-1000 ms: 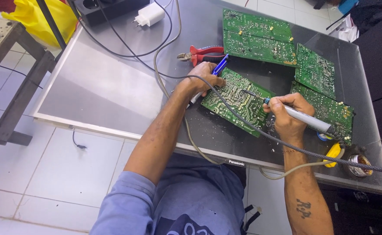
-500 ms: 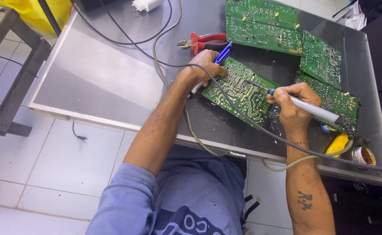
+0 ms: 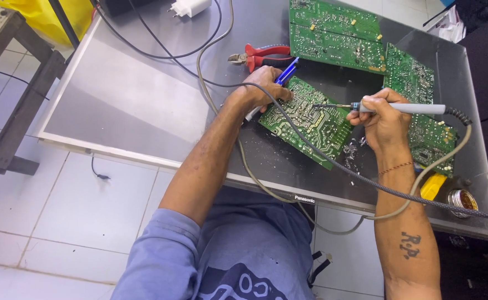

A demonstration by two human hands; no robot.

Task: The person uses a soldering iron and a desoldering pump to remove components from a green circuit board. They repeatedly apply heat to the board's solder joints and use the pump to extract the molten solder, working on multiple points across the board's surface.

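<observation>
A green circuit board (image 3: 310,119) lies solder side up on a grey metal panel (image 3: 144,94). My right hand (image 3: 385,119) grips a grey soldering iron (image 3: 405,108), its tip touching the board's upper middle. My left hand (image 3: 263,89) rests on the board's left corner and holds a blue desoldering pump (image 3: 284,74) against it. The iron's braided cable (image 3: 366,180) runs across the board and off to the right.
Other green boards (image 3: 338,33) lie at the back and right (image 3: 416,83). Red-handled pliers (image 3: 260,54) sit behind my left hand. A white plug adapter (image 3: 191,6), a yellow item (image 3: 434,186) and a small round tin (image 3: 462,200) are on the panel. A dark stool (image 3: 10,83) stands left.
The soldering iron swung from a slanted hold to nearly level, its tip moving left onto the board's upper middle. The camera moved closer and slightly left. My left hand stayed on the board's corner.
</observation>
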